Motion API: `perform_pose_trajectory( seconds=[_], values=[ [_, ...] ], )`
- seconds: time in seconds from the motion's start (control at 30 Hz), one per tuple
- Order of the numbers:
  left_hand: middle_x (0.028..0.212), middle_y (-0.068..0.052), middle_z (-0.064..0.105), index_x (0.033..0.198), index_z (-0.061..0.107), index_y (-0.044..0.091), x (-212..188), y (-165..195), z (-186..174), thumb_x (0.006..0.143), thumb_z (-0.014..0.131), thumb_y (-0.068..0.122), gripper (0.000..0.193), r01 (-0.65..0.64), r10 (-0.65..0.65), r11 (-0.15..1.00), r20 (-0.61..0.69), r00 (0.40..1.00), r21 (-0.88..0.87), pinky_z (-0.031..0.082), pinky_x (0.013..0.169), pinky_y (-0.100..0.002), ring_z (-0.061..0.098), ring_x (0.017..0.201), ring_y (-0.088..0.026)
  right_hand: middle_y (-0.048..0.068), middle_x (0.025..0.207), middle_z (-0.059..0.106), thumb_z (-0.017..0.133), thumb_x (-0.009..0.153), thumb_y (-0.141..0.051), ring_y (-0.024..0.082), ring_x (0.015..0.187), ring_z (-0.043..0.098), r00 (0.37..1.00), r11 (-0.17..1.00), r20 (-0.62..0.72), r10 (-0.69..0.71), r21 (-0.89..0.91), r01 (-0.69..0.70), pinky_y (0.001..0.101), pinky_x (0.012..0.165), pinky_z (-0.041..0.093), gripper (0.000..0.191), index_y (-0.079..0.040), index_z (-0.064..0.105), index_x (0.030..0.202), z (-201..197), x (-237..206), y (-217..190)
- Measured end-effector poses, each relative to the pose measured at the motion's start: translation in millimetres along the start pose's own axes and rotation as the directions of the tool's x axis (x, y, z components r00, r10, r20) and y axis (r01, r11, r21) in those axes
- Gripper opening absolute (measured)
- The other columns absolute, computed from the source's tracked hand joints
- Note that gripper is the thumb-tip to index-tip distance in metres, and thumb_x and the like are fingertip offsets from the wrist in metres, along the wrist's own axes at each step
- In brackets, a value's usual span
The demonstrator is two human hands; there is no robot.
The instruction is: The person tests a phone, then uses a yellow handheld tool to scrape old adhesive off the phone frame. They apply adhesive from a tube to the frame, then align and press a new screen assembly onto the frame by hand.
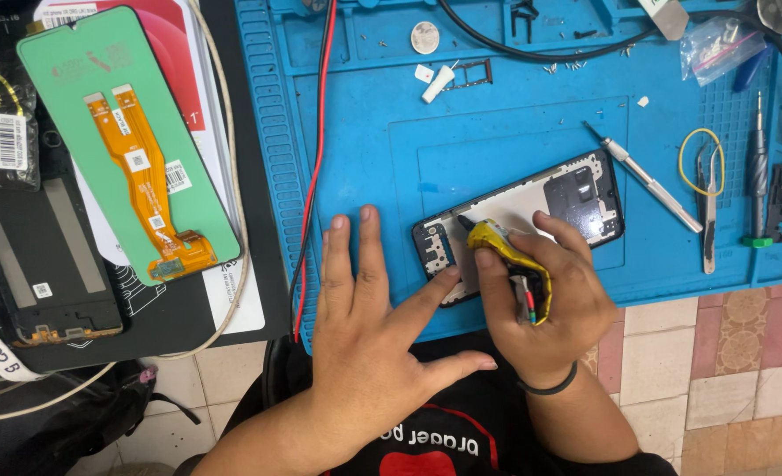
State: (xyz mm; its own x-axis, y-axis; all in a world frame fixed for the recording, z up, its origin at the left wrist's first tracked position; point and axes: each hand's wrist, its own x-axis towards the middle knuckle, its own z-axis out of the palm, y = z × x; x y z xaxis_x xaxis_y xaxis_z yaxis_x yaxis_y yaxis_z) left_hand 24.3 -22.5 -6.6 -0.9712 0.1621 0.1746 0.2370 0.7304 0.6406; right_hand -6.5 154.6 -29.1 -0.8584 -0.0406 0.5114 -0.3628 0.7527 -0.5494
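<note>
A blue work mat is shown covering the right part of the bench, its near edge running just above a tiled floor and its left ribbed edge bordered by a red and black cable. Open mat surface is seen above and to the left of an opened phone frame, which lies tilted on the mat, its right end raised toward the top of the view. To the right of the frame, the room is narrowed by a slim metal tool, tweezers and a yellow rubber band; a coin cell and a small white part are placed near the far edge. Left of the mat, a replacement screen with a green backing and an orange flex cable is laid face down on dark packaging.

The left hand is spread flat and open on the near edge of the mat, its forefinger stretched to touch the lower left corner of the frame. The right hand is closed around a crumpled yellow glue tube, whose dark nozzle is set against the frame's left portion. The frame thus lies directly beyond both hands, touched by each, near the mat's front edge.
</note>
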Motion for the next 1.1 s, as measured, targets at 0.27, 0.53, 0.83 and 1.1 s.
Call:
perform_pose_trajectory(
  seconds=[0.27,0.53,0.83,1.1],
  values=[
    [0.160,-0.036,0.021,0.121,0.078,0.020,-0.4,-0.3,-0.2,0.063,0.087,0.066,0.075,0.002,-0.002,1.000,-0.002,1.000,0.001,0.026,0.121,-0.065,0.017,0.150,-0.058,0.013,0.103,0.073,0.087,0.089,0.000,0.032,0.108,0.075,0.999,0.999,-0.010,0.035,-0.007,-0.035,0.0329,0.085,0.062,0.031,0.002,0.064,0.109,-1.7,0.4,-0.5],
    [0.159,-0.037,0.022,0.119,0.078,0.020,-0.8,-0.2,-0.3,0.064,0.086,0.067,0.073,-0.001,0.001,1.000,-0.007,1.000,-0.001,0.026,0.120,-0.065,0.018,0.149,-0.058,0.013,0.105,0.073,0.087,0.091,-0.001,0.032,0.109,0.075,0.999,0.999,-0.023,0.037,-0.011,-0.037,0.0331,0.086,0.061,0.029,0.002,0.064,0.110,-1.9,0.4,-1.8],
    [0.159,-0.037,0.022,0.119,0.078,0.020,0.5,1.0,1.0,0.064,0.086,0.067,0.073,-0.001,0.001,1.000,-0.007,1.000,0.009,0.026,0.119,-0.066,0.018,0.148,-0.059,0.013,0.105,0.073,0.085,0.092,-0.001,0.032,0.109,0.075,0.998,0.998,-0.032,0.059,0.013,-0.058,0.0332,0.090,0.061,0.029,0.002,0.065,0.112,-3.5,0.4,-0.6],
    [0.158,-0.038,0.022,0.118,0.078,0.019,0.8,2.1,0.1,0.063,0.087,0.065,0.072,-0.001,0.001,1.000,0.004,1.000,-0.003,0.027,0.118,-0.066,0.018,0.148,-0.060,0.014,0.108,0.073,0.086,0.092,-0.002,0.031,0.108,0.075,0.997,0.997,-0.039,0.073,-0.004,-0.073,0.0325,0.089,0.060,0.030,0.001,0.065,0.112,-5.1,0.0,1.0]
  ],
)
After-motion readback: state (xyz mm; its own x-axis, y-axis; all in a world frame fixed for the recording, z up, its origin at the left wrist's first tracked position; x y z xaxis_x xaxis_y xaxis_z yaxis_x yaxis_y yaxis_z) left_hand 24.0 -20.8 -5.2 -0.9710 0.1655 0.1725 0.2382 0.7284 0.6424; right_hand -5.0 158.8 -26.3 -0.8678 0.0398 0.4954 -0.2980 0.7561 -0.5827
